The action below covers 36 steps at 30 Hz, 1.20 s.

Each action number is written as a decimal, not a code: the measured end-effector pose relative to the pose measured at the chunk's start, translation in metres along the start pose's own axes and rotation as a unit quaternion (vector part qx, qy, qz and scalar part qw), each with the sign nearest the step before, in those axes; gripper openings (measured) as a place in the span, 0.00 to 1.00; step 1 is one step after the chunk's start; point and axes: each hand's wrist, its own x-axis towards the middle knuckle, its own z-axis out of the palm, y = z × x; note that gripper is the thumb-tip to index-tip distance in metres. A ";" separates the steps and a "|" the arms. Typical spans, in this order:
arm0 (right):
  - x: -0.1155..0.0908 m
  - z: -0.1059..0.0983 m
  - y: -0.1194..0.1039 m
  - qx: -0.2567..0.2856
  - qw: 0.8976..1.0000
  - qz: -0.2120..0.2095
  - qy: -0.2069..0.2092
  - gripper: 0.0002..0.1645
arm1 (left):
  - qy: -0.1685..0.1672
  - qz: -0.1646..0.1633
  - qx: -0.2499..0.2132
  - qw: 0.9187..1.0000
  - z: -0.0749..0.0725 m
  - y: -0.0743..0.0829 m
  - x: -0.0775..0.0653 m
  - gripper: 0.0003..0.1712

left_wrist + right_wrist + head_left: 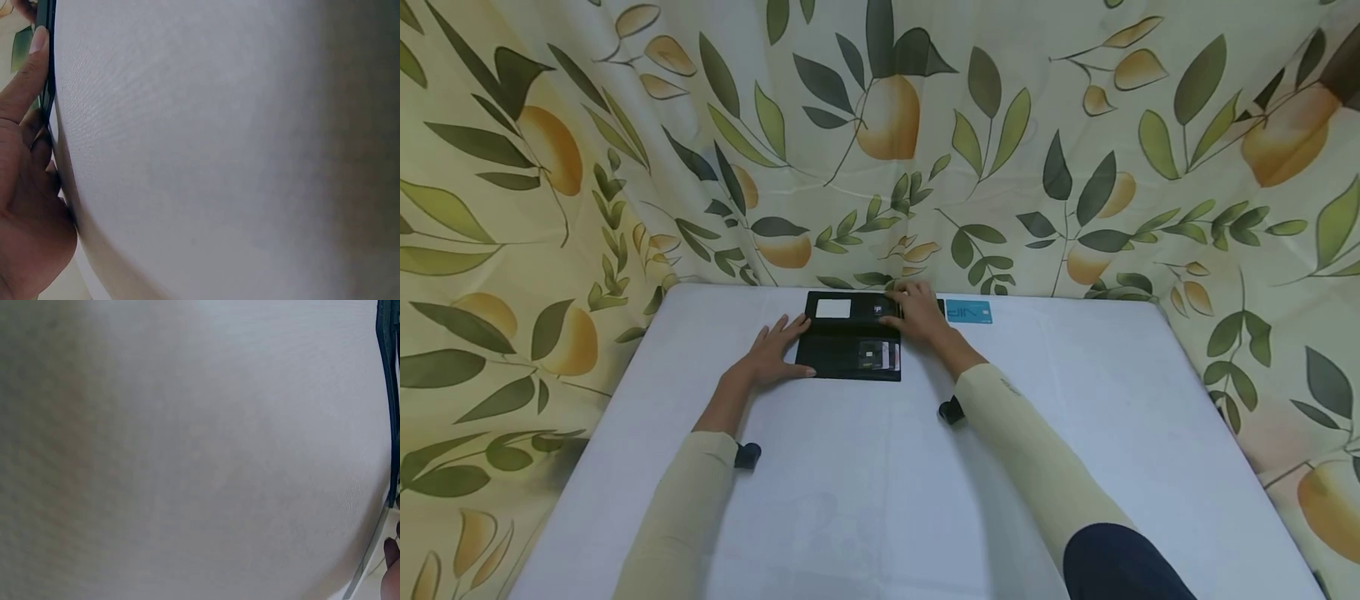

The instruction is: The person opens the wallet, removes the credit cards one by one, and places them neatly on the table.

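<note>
An unfolded black wallet (842,358) lies flat at the far side of the table. Its upper half bears a white rectangle (833,308) and a dark card (880,309); grey cards (878,356) show in the lower half's slots. My left hand (769,354) rests at the wallet's left side, fingers spread, the fairly straight thumb on its lower edge. In the left wrist view that thumb (31,72) presses on the black edge. My right hand (919,312) touches the wallet's upper right part, thumb and forefinger apart beside the dark card; whether they pinch it is unclear.
A blue card (968,312) lies right of my right hand, with a dark thing (942,306) partly hidden between them. The white-covered table (850,483) ends at a patterned fruit-and-leaf curtain (880,167) behind the wallet.
</note>
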 end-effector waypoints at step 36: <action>-0.005 0.000 0.011 -0.006 1.000 0.001 0.020 0.34 | 0.004 0.000 -0.012 1.000 -0.001 0.002 -0.002 0.58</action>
